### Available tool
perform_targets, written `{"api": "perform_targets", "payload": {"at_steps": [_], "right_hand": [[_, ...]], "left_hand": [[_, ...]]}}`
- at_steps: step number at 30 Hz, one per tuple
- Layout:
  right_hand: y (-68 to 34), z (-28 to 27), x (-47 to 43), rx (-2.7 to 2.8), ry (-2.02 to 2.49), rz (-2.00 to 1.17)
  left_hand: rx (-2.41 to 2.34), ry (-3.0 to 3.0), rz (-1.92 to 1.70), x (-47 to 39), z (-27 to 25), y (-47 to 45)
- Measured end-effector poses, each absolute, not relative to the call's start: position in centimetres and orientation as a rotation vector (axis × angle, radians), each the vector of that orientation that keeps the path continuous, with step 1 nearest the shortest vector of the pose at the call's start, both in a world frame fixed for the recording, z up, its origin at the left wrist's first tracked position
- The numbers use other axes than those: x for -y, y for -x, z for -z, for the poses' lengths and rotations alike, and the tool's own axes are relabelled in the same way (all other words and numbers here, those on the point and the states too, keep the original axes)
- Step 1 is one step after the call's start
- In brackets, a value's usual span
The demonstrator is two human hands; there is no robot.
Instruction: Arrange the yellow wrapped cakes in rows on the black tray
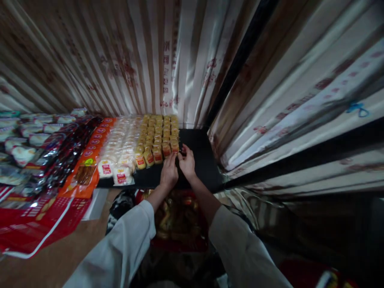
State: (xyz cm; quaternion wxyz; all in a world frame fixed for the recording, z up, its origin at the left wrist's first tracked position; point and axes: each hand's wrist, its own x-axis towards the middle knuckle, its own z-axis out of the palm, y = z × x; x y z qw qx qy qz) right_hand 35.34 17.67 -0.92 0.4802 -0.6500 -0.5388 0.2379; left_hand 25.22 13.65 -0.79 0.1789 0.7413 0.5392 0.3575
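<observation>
Reaching hands: both bare hands go forward from pale sleeves (120, 244) and come together at the front right corner of the gold packets (158, 134).
Left hand: the left hand (169, 172) has its fingers stretched close together, with the tips at the front packet of the last row; whether they grip it, I cannot tell.
Right hand: the right hand (187, 162) is just beside it, with bent fingers and the thumb near the same packet – the picture is too dark to tell if something is held.
Gold packets: they stand in tight rows on the black tabletop (199, 154), of which a bare part shows to their right.
White packets: to the left of the gold ones lie white packets (121, 140), with red labels at the front.
Further left: an orange bag (85, 172), then dark shiny packets (70, 150), and a red bag (42, 226) nearer to the person.
Below the arms: a red container (192, 246) holds golden things – too dim to name.
Around: a pale pleated curtain (135, 60) with red print hangs behind the tabletop and on its right.
</observation>
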Motion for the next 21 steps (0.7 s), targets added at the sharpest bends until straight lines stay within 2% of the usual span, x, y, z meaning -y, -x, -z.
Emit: {"api": "perform_targets", "payload": {"at_steps": [7,14,17,21], "right_hand": [[-35.5,-0.7,-12.2,1.242,1.438,-0.661],[-37.1,-1.0,-3.2,1.477,1.428,-0.900],[-38.0,1.1,-0.5,1.722,1.567,-0.931],[-38.0,5.2,1.9,2.021,1.753,-1.043]], "left_hand": [[-1.515,-2.139,-0.987,-11.3,0.2,-24.7],[-1.408,-2.140,-0.914,-2.8,0.4,-23.3],[-1.472,-2.083,-0.678,0.5,2.0,-23.0],[-1.587,-1.879,-0.161,3.0,4.9,-23.2]]}}
